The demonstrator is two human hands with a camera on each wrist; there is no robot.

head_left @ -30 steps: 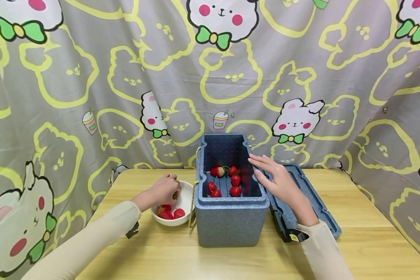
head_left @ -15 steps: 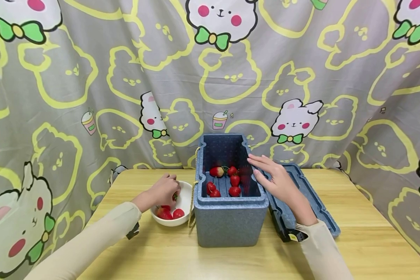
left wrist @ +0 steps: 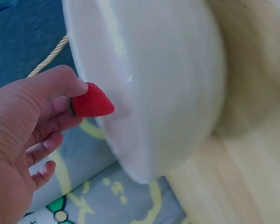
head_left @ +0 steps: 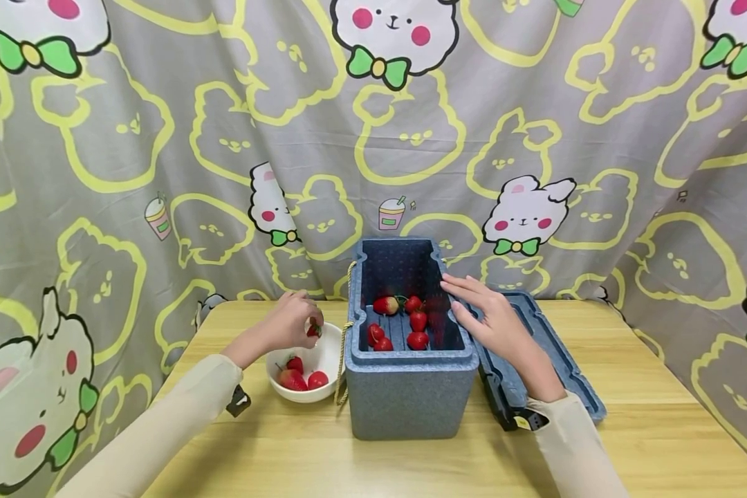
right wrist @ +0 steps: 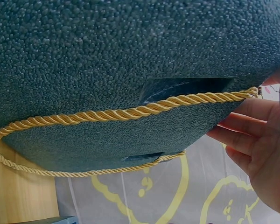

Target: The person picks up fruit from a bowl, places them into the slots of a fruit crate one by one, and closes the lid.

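My left hand (head_left: 289,324) pinches a red strawberry (head_left: 313,330) just above the white bowl (head_left: 332,356), which holds three more strawberries (head_left: 294,379). In the left wrist view the strawberry (left wrist: 91,105) sits between thumb and fingertips beside the bowl's outer wall (left wrist: 168,88). A blue foam box (head_left: 411,394) stands open at the table's middle with several strawberries (head_left: 418,321) on its ribbed floor. My right hand (head_left: 485,311) rests with straight fingers against the box's right rim; the right wrist view shows the fingers (right wrist: 252,135) by the box wall (right wrist: 107,56) and its gold rope handle (right wrist: 130,112).
The box's blue lid (head_left: 560,360) lies flat on the wooden table (head_left: 660,429) right of the box, under my right forearm. A grey curtain with cartoon prints (head_left: 162,138) hangs behind the table. A gold rope handle (head_left: 342,346) hangs on the box's left side.
My left hand has lifted out of the bowl with a strawberry pinched in its fingers, moving up and slightly right. The right hand has stayed on the box rim.
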